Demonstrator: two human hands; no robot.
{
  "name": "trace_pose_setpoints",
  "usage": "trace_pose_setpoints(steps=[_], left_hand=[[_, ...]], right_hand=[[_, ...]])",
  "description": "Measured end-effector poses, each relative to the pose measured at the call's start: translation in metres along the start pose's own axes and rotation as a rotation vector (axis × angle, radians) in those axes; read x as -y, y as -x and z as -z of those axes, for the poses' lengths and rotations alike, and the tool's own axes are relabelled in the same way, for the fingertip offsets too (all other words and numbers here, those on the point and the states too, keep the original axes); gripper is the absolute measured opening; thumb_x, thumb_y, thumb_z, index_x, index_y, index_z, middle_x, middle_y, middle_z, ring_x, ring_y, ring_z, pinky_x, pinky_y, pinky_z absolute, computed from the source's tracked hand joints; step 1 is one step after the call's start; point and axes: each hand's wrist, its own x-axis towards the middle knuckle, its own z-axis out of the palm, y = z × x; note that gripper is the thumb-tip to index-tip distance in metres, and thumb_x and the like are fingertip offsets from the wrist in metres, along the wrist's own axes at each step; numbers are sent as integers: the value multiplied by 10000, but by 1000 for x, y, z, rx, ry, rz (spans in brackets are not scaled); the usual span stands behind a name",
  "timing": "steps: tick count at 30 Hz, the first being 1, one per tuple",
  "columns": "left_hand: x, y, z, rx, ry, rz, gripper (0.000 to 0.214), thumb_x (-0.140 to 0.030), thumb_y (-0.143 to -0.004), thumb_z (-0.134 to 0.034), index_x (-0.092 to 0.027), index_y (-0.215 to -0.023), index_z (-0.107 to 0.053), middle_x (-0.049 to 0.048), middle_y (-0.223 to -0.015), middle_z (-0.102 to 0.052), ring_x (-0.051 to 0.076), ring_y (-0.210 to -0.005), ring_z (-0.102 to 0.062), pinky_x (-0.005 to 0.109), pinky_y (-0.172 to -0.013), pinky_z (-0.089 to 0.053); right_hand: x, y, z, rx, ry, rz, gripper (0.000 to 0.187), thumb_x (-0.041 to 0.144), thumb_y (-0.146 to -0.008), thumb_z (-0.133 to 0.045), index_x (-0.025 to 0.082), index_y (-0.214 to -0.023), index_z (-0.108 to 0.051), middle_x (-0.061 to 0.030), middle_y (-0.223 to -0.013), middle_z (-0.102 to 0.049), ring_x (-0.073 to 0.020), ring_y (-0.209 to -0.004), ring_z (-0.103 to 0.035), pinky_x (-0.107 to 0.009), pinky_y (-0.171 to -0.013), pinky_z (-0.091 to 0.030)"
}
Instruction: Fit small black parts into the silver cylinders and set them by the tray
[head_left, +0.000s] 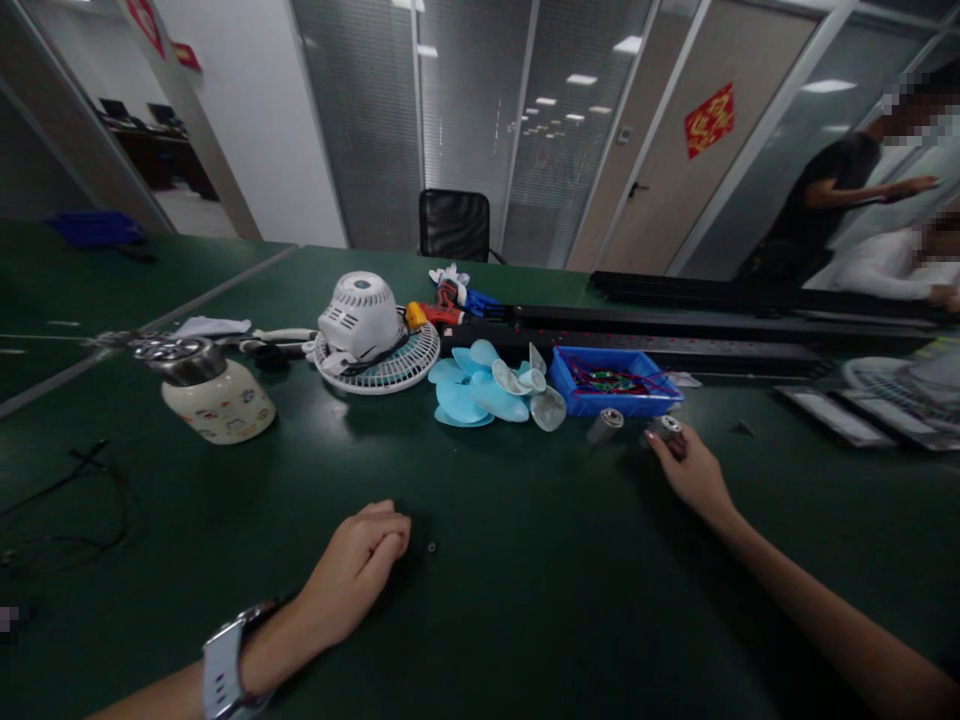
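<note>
Where the green table (517, 540) runs back to its far edge, two people show beyond it on the right, one in a dark top (840, 170), one in a light top (877, 268). Black mesh chair (455, 225) just past the middle of that edge.

Long black rails (675, 325) lie toward the far edge, right of middle. Left of their ends, a white fan housing (360, 312) sits on a round white grille (409, 368); a red-and-orange tool (439, 314) lies just behind the grille's right side.

Blue tray (626, 404) in front of the rails, tangled wires (611, 380) inside. Between tray and grille, light-blue fan blades (461, 400) overlap; a pale translucent blade piece (549, 408) lies at the end nearest the tray's left edge. Cream bottle (221, 400) with steel top stands well over toward the table's left side.

My left hand (360, 565), watch (225, 665) at the wrist, rests on the table nearer me, fingers curled into a loose fist; whether anything is inside, I cannot tell. My right hand (696, 470) reaches out just off the tray's near right corner, thumb and fingers gripping a small metal cylinder (667, 427). Whether its base touches the table I cannot tell; my fingers hide part of it.

Second cylinder (606, 427), similar, stands before the tray's near edge, left of the gripped one. Smallest: a tiny ring-like part (432, 548) just right of my left fist.
</note>
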Motion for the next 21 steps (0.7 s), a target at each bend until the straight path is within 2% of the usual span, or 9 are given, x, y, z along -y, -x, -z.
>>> trace_pose_setpoints(steps=[4, 6, 7, 8, 10, 12, 14, 18, 21], left_hand=[[-1, 0, 1, -9, 8, 0, 345, -276, -890, -243, -225, -562, -339, -26, -551, -393, 175, -607, -476, 323, -722, -405], [-1, -1, 1, -13, 8, -11, 346, -276, -891, -244, -225, -562, -338, -25, -548, -396, 175, -606, -471, 312, -695, -398], [-1, -1, 1, -14, 6, -14, 348, -278, -894, -245, -225, -563, -339, -24, -548, -399, 175, -603, -468, 308, -680, -393], [-1, -1, 1, -14, 2, -14, 350, -281, -897, -246, -225, -564, -341, -23, -549, -402, 175, -601, -466, 305, -667, -388], [-1, -1, 0, -16, -2, -9, 355, -284, -902, -248, -224, -566, -345, -22, -553, -407, 174, -596, -465, 303, -652, -378], [-1, 0, 0, -14, -5, -5, 358, -280, -904, -248, -223, -566, -349, -21, -558, -411, 175, -594, -469, 305, -650, -372], [0, 0, 0, -7, -7, -1, 356, -277, -901, -251, -221, -564, -349, -17, -561, -418, 178, -595, -475, 308, -646, -368], [-1, 0, 0, -5, 6, -3, 350, -290, -896, -260, -221, -563, -344, -11, -556, -433, 182, -599, -477, 311, -639, -362], [-2, 0, 0, -4, 9, -8, 358, -301, -901, -250, -223, -563, -338, -8, -551, -436, 186, -603, -471, 306, -619, -354]], right_hand=[[20, 23, 5, -204, 145, 151, 833, 547, -743, -661, 118, -1395, -370, -231, -1347, -514, -367, -1223, -527, -540, -1011, -430], [45, 44, 7, -326, 240, 374, 773, 473, -768, -673, 132, -1399, -386, -224, -1371, -483, -371, -1272, -465, -556, -1054, -364], [59, 56, 5, -311, 253, 502, 668, 422, -793, -665, 166, -1368, -440, -195, -1332, -522, -354, -1247, -484, -545, -1048, -362], [75, 69, 2, -229, 236, 620, 544, 371, -815, -654, 210, -1314, -506, -154, -1254, -581, -323, -1184, -532, -518, -1016, -390], [108, 92, -12, 115, 139, 766, 340, 316, -848, -636, 284, -1186, -615, -65, -1048, -662, -232, -977, -616, -407, -875, -471], [139, 109, -34, 497, 16, 751, 282, 350, -866, -630, 302, -1142, -660, -17, -887, -662, -158, -794, -613, -300, -716, -481], [164, 118, -61, 718, -86, 695, 354, 428, -834, -664, 294, -1162, -668, 16, -785, -636, -112, -653, -569, -245, -614, -446], [192, 122, -108, 824, -130, 747, 360, 491, -785, -699, 299, -1089, -719, 28, -758, -633, -95, -655, -573, -229, -619, -412], [192, 121, -119, 793, -98, 809, 225, 457, -810, -685, 312, -966, -758, 28, -743, -633, -100, -689, -589, -244, -657, -404]])
